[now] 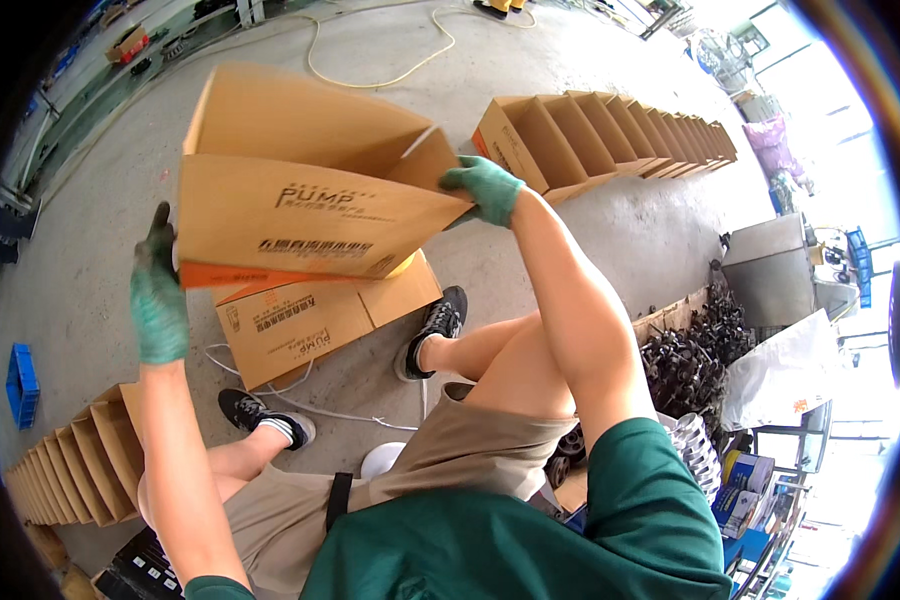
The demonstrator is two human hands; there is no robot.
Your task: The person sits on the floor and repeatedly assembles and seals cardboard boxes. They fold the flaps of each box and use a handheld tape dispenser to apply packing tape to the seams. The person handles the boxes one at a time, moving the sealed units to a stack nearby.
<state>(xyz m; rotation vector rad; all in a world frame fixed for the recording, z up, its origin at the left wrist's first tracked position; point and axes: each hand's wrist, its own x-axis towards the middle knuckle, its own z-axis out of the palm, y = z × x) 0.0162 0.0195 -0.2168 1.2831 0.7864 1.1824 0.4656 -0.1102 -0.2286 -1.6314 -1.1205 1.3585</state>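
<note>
An open-topped brown cardboard box (270, 210) with black print and an orange lower edge is held up in front of me, tilted and slightly blurred. My right hand (485, 190), in a green glove, grips its right end, fingers at the upper edge. At its left end is my left hand (160, 300), also gloved, fingers stretched upward beside the cardboard; whether the palm presses on it is hard to tell. Below stands another cardboard box (315, 325), partly covered by the raised one. A bit of something yellow (402, 267) shows between the two.
A row of open cardboard boxes (580, 140) stands far right, another row (80, 460) near left. A blue crate (22, 385) lies at left. White strap (345, 415) loops round my feet. Dark metal parts (695, 350) are heaped at right, by a grey metal box (770, 262).
</note>
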